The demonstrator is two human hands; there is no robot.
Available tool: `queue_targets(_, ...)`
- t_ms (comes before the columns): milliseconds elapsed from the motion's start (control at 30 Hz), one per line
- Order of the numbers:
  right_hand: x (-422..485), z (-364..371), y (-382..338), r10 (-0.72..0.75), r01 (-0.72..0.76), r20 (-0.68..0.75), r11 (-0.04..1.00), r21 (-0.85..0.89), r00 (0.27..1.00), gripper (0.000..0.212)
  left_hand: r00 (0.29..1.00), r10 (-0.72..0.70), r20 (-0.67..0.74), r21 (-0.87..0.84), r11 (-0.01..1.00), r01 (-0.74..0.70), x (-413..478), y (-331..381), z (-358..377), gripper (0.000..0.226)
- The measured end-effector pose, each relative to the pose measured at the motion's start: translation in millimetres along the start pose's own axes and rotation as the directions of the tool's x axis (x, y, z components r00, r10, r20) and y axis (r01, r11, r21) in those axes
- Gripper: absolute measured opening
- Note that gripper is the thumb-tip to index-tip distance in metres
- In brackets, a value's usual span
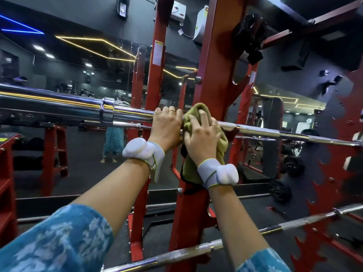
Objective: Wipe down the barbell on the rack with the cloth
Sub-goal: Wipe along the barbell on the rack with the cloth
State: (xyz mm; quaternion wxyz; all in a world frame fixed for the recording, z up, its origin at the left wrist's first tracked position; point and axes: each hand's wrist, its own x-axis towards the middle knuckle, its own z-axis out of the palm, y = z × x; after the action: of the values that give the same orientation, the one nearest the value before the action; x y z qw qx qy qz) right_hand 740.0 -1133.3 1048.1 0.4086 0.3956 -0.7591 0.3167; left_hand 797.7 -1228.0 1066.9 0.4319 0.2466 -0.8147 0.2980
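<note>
barbell (261,128) lying across the red rack (214,75) at chest height | left hand (167,124) curling over the bare shaft, gripping it | right hand (202,132) just beside it, pressing the green cloth (198,108) around the bar, fingers clutching fabric

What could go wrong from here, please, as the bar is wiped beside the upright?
The cloth has a loose tail hanging in front of the red upright, and it could snag there as the right hand slides it. The left hand grips the barbell bare, right beside the cloth, so it may smudge the chrome or get bumped.
</note>
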Motion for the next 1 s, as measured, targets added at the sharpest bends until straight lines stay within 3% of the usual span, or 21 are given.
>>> queue_targets(167, 2.0, -5.2, 21.8, -0.027, 0.027, 0.085, 1.000, -0.003, 0.996, 0.049, 0.999, -0.020, -0.046, 0.127, 0.992, 0.026, 3.4, 3.4, -1.4, 0.014)
queue_targets(300, 13.9, -11.7, 25.4, 0.132, -0.134, 0.057, 0.990, 0.043, 0.990, 0.043, 0.990, -0.108, 0.095, 0.118, 0.988, 0.097, 8.0, 7.6, -6.1, 0.026)
queue_targets(400, 14.2, -10.6, 25.8, 0.248, -0.251, 0.037, 0.964, 0.091, 0.968, 0.040, 0.992, -0.113, 0.061, 0.098, 0.989, 0.107, 12.8, 5.9, -7.4, 0.004)
queue_targets(500, 9.1, -5.6, 22.0, 0.160, -0.160, 0.014, 0.987, 0.005, 0.987, 0.043, 0.983, -0.106, 0.152, 0.012, 0.994, 0.106, 16.0, 3.0, -8.0, 0.016)
queue_targets(600, 6.6, -4.0, 21.9, -0.020, 0.022, 0.035, 0.999, -0.047, 0.999, 0.044, 0.987, -0.098, 0.130, -0.021, 0.995, 0.101, 23.4, 0.6, -10.3, 0.027)
queue_targets(700, 5.7, -6.1, 29.7, -0.144, 0.143, -0.049, 0.989, -0.028, 0.988, 0.037, 0.983, -0.090, 0.157, -0.030, 0.995, 0.096, 27.6, -1.0, -12.9, 0.030)
queue_targets(800, 12.8, -6.3, 42.1, 0.110, -0.110, 0.028, 0.994, -0.003, 0.994, 0.039, 0.980, -0.090, 0.178, -0.032, 0.995, 0.097, 29.9, -1.7, -15.5, 0.029)
queue_targets(867, 17.4, -8.3, 47.5, 0.301, -0.301, 0.013, 0.952, 0.055, 0.954, 0.040, 0.984, -0.077, 0.159, -0.028, 0.996, 0.083, 27.9, -1.4, -15.4, 0.029)
queue_targets(933, 18.6, -10.0, 39.6, 0.342, -0.342, 0.016, 0.937, 0.068, 0.940, 0.041, 0.988, -0.074, 0.137, -0.025, 0.997, 0.078, 26.3, -1.6, -13.9, 0.031)
queue_targets(1000, 13.2, -7.3, 23.1, 0.245, -0.244, 0.037, 0.970, -0.018, 0.969, 0.043, 0.989, -0.082, 0.125, -0.029, 0.996, 0.086, 26.1, -0.8, -12.1, 0.033)
